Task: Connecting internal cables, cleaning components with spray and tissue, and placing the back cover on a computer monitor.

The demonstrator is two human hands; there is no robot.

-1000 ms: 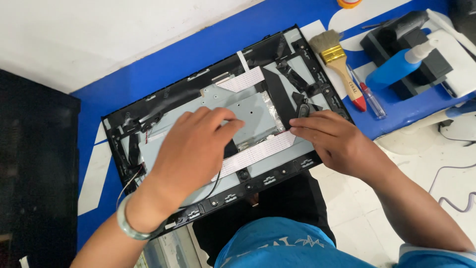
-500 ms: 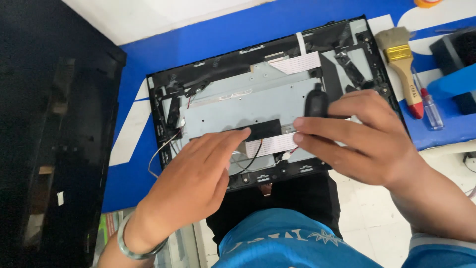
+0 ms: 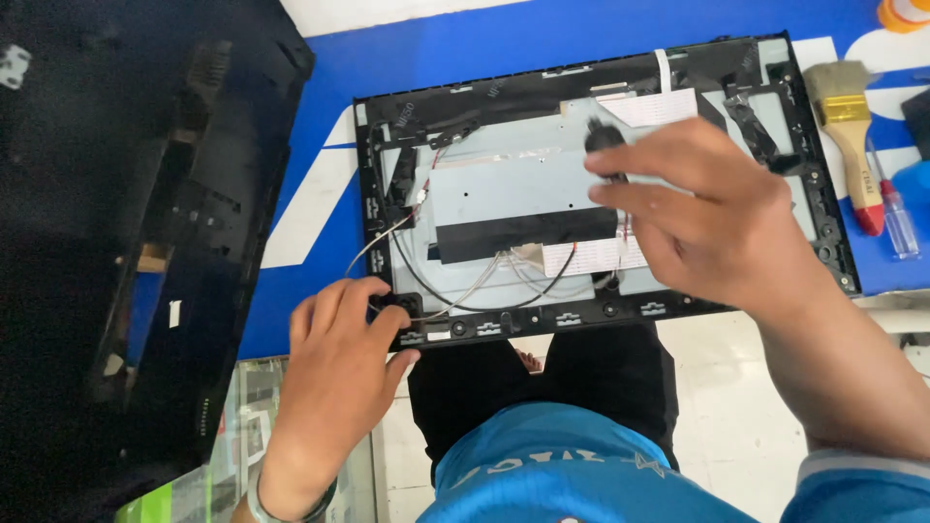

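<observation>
An opened flat screen panel [image 3: 504, 184] lies back-up on the blue table, showing a grey metal plate, black tape, ribbon cables and thin wires. My left hand [image 3: 334, 383] is at the panel's near left corner, with its fingers pinched on a small black speaker [image 3: 395, 311] that has wires running from it. My right hand [image 3: 722, 218] hovers over the panel's right half and holds a second small black speaker [image 3: 603, 141] lifted off the frame between thumb and fingers.
A large black back cover [image 3: 145, 242] lies to the left of the panel. A paintbrush [image 3: 846, 111] and a red-handled screwdriver [image 3: 889, 213] rest at the right edge. An orange lid [image 3: 906, 12] sits at the top right. My knees are under the table's front edge.
My left hand has slid from the panel's middle to its near left corner and closed on the speaker there. My right hand has lifted the other speaker up and left.
</observation>
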